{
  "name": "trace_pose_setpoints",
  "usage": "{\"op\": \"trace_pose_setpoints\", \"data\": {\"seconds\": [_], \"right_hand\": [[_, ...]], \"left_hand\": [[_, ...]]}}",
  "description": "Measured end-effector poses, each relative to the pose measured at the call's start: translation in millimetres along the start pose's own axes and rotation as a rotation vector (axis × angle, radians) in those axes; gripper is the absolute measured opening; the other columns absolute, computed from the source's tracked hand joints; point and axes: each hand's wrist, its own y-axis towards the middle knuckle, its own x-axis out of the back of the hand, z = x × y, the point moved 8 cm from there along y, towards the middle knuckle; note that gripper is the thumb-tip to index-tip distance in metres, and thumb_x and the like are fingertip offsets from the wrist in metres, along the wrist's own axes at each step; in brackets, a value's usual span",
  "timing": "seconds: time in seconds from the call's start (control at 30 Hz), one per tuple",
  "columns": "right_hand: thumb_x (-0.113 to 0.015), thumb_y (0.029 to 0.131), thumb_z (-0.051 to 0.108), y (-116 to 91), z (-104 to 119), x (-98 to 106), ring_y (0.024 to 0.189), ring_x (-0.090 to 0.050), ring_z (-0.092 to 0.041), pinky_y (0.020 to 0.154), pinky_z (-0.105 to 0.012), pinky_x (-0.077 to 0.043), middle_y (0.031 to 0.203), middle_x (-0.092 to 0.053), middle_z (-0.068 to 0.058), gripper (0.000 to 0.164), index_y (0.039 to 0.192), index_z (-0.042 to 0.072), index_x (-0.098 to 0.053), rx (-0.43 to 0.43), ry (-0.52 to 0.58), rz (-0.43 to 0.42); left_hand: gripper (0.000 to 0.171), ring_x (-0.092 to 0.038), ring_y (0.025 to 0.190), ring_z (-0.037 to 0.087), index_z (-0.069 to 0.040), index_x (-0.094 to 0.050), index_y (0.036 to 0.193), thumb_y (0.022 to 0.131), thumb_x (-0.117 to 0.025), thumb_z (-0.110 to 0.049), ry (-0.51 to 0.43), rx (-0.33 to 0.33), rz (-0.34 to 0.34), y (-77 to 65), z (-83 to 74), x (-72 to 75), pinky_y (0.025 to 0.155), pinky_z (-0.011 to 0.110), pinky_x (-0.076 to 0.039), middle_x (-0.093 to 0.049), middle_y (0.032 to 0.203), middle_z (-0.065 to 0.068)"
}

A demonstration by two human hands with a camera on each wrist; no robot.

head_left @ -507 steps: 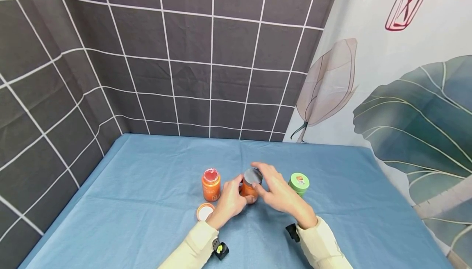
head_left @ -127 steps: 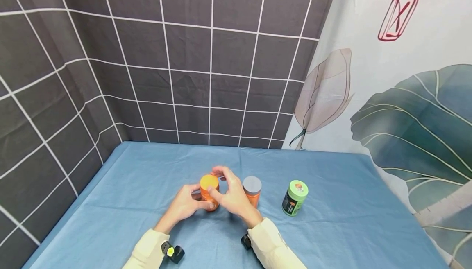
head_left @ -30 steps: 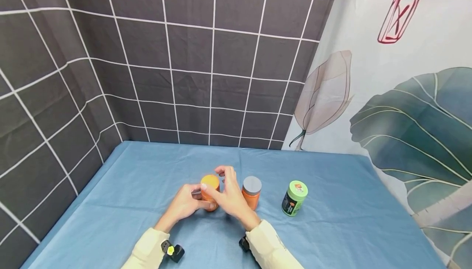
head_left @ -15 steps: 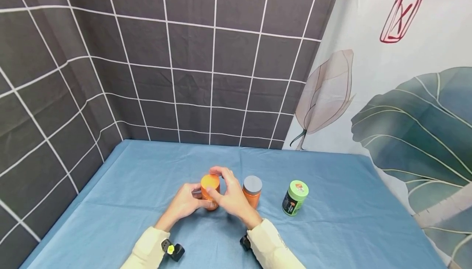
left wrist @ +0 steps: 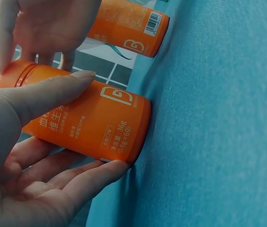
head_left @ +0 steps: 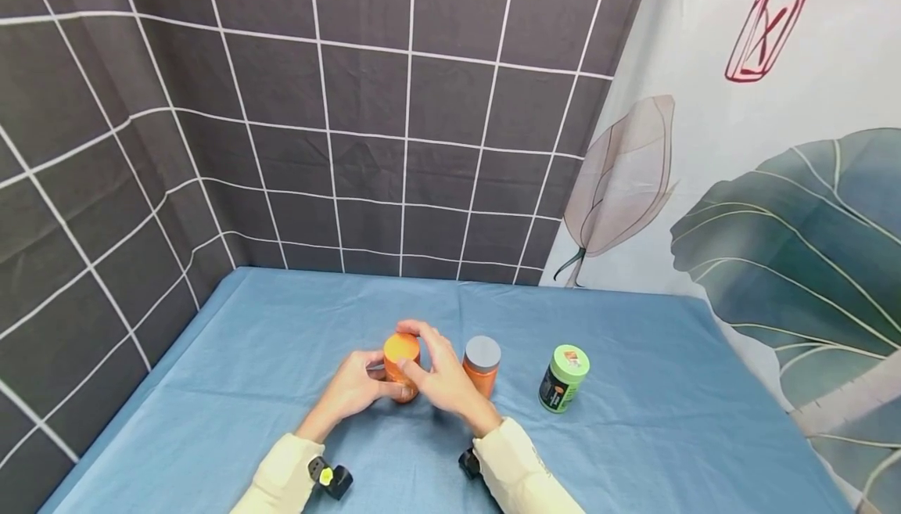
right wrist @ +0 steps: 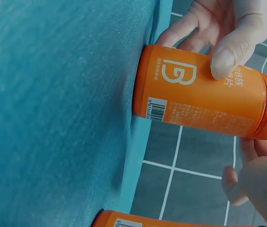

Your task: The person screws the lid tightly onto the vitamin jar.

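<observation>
An orange vitamin bottle (head_left: 394, 373) stands upright on the cloth, an orange lid (head_left: 401, 347) seated on its top. My left hand (head_left: 348, 385) grips its body from the left; in the left wrist view the thumb lies along the bottle (left wrist: 109, 118) with fingers beneath. My right hand (head_left: 445, 379) holds the lid from the right, thumb on the near side, fingers round the far side. Part of the lid lies behind those fingers. Just right of that hand is a second orange bottle with a grey lid (head_left: 482, 354).
Farther right stands a green-lidded bottle (head_left: 564, 377) with a black label. Blue cloth (head_left: 633, 420) covers the table. A dark gridded curtain (head_left: 352, 146) hangs behind, and a white leaf-print one (head_left: 633, 29) at the right.
Earlier the left bottle was uncapped, its lid lying on the cloth, both hands at the grey-lidded bottle. Now its lid is on. Within the last second my right fingers shifted round the lid.
</observation>
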Motion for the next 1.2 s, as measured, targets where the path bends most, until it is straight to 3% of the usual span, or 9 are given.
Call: {"op": "trace_pose_setpoints", "data": {"seconds": [0.13, 0.27, 0.4, 0.53, 0.63, 0.93, 1.2], "right_hand": [[-0.065, 0.083, 0.041, 1, -2, 2, 0.108, -0.043, -0.011, 0.095, -0.042, -0.027, 0.115, -0.051, 0.006, 0.05, 0.124, 0.02, -0.046, -0.048, -0.063, -0.039], [-0.065, 0.079, 0.052, 0, -3, 1, 0.113, -0.039, -0.013, 0.093, -0.041, -0.031, 0.122, -0.046, 0.002, 0.063, 0.13, 0.026, -0.037, -0.09, -0.074, -0.038], [-0.062, 0.085, 0.04, 0, 1, -1, 0.12, -0.04, -0.019, 0.096, -0.045, -0.033, 0.13, -0.045, -0.001, 0.06, 0.136, 0.022, -0.035, -0.041, -0.022, 0.004], [-0.062, 0.087, 0.023, 2, 4, 0, 0.118, -0.045, -0.015, 0.098, -0.045, -0.034, 0.127, -0.05, -0.003, 0.053, 0.134, 0.017, -0.039, 0.007, 0.047, 0.03], [-0.064, 0.086, 0.023, 2, 5, 1, 0.114, -0.048, -0.013, 0.097, -0.043, -0.034, 0.123, -0.053, -0.001, 0.052, 0.132, 0.018, -0.04, -0.006, 0.05, 0.022], [-0.069, 0.081, 0.036, 3, 5, 3, 0.108, -0.05, -0.013, 0.092, -0.043, -0.038, 0.116, -0.054, 0.003, 0.055, 0.127, 0.018, -0.043, -0.03, -0.035, -0.024], [-0.067, 0.084, 0.031, 1, 7, 0, 0.11, -0.051, -0.012, 0.093, -0.04, -0.04, 0.122, -0.054, 0.0, 0.059, 0.132, 0.016, -0.039, 0.027, -0.081, 0.054]], "left_hand": [[0.049, -0.065, 0.09, 0.017, -0.005, -0.066, 0.108, 0.065, -0.084, -0.021, -0.001, 0.021, 0.002, 5.6, 14.0, 0.2, 0.071, 0.026, -0.051, -0.067, 0.102, 0.007], [0.046, -0.065, 0.085, 0.013, -0.008, -0.067, 0.105, 0.065, -0.084, -0.023, 0.018, 0.017, 0.0, 8.0, 18.5, 1.2, 0.069, 0.024, -0.05, -0.068, 0.097, 0.003], [0.045, -0.066, 0.088, 0.018, -0.005, -0.067, 0.105, 0.066, -0.083, -0.019, 0.017, 0.013, 0.003, 2.9, 5.2, 1.2, 0.07, 0.026, -0.051, -0.068, 0.098, 0.007], [0.046, -0.064, 0.093, 0.024, 0.0, -0.065, 0.108, 0.067, -0.082, -0.014, 0.0, 0.02, 0.015, -4.6, -13.9, 1.6, 0.072, 0.027, -0.051, -0.067, 0.102, 0.011], [0.045, -0.065, 0.092, 0.023, -0.001, -0.066, 0.107, 0.067, -0.082, -0.014, 0.013, 0.025, 0.01, -6.4, -18.4, 2.0, 0.072, 0.026, -0.051, -0.067, 0.101, 0.01], [0.044, -0.065, 0.082, 0.013, -0.008, -0.069, 0.101, 0.063, -0.085, -0.024, 0.046, 0.013, -0.021, 6.9, 12.3, 1.7, 0.069, 0.024, -0.05, -0.068, 0.096, 0.004], [0.046, -0.065, 0.083, 0.011, -0.008, -0.069, 0.101, 0.063, -0.085, -0.029, 0.05, -0.02, 0.0, 8.3, 15.7, 1.1, 0.069, 0.023, -0.05, -0.069, 0.095, 0.003]]}}
